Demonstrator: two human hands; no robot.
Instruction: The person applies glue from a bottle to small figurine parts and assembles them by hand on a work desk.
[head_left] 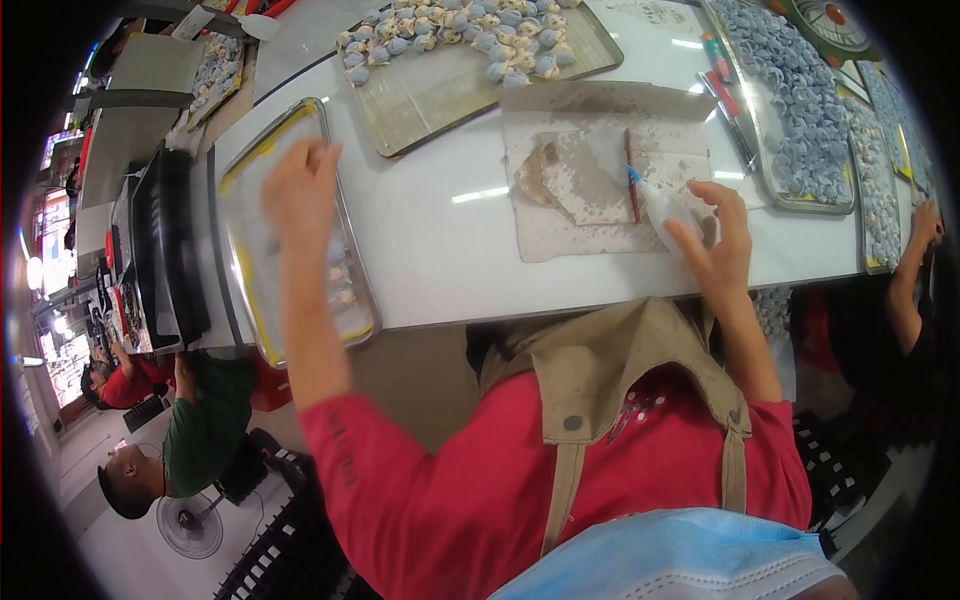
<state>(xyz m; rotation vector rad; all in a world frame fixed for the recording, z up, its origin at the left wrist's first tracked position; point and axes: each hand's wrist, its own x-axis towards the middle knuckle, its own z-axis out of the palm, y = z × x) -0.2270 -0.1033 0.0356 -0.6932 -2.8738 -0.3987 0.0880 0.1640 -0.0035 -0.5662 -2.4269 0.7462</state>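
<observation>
My left hand (300,190) is blurred and raised over a metal tray (363,290) at the left, its fingers curled together. Whether anything is in them is hidden. A few small cream-and-blue pieces (341,285) lie in that tray near my forearm. My right hand (722,245) has its thumb and forefinger apart beside a white squeeze bottle (660,208) with a blue tip; the thumb overlaps the bottle. The tip points at a thin dark-red stick (632,180) above a stained cardboard sheet (545,240).
A tray (420,125) of many cream-and-blue pieces stands at the far side. Blue-grey pieces (790,90) fill a tray at the right, beside tools with red handles (722,95). The white table's edge (450,318) runs before me. Other people sit at both sides.
</observation>
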